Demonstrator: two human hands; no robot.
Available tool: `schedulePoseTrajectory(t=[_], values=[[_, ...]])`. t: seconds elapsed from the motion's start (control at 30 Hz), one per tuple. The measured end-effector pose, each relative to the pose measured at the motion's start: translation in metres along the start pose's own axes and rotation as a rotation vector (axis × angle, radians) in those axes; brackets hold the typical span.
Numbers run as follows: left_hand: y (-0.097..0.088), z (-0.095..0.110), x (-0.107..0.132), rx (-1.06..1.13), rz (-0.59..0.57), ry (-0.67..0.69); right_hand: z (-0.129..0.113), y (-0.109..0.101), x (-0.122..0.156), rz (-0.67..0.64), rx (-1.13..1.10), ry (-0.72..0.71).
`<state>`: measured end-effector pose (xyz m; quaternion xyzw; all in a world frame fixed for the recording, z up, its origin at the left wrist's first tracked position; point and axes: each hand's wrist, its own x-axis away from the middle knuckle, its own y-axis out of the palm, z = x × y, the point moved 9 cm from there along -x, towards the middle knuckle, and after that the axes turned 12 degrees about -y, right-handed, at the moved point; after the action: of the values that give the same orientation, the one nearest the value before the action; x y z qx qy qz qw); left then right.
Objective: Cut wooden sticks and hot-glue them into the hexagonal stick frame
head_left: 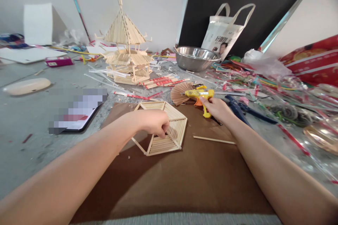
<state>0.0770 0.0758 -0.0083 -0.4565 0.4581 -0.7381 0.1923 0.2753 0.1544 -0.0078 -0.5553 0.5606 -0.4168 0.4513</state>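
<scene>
Your left fingers (162, 132) pinch the frame (177, 129) near center; right fingers (205, 101) grip the gun (202, 93), aimed 9 o'clock. Frame's 8 o'clock from right fingers; left nearer.

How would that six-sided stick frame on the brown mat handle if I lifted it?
The stick frame should be light for its size, being built of thin sticks. Its filled sections, sticks packed side by side, will probably stay stiff; the open left side, with only bordering sticks, may flex or snap more easily.
</scene>
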Motion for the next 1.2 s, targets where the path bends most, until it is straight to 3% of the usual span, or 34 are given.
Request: schedulePoseTrajectory(t=[0.83, 1.2], values=[[-0.001, -0.007, 0.0, -0.012, 0.007, -0.065, -0.001, 0.0, 0.001, -0.008, -0.009, -0.003], [0.006, -0.011, -0.001, 0.045, -0.112, -0.038, -0.002, 0.001, 0.001, -0.018, -0.007, 0.001]])
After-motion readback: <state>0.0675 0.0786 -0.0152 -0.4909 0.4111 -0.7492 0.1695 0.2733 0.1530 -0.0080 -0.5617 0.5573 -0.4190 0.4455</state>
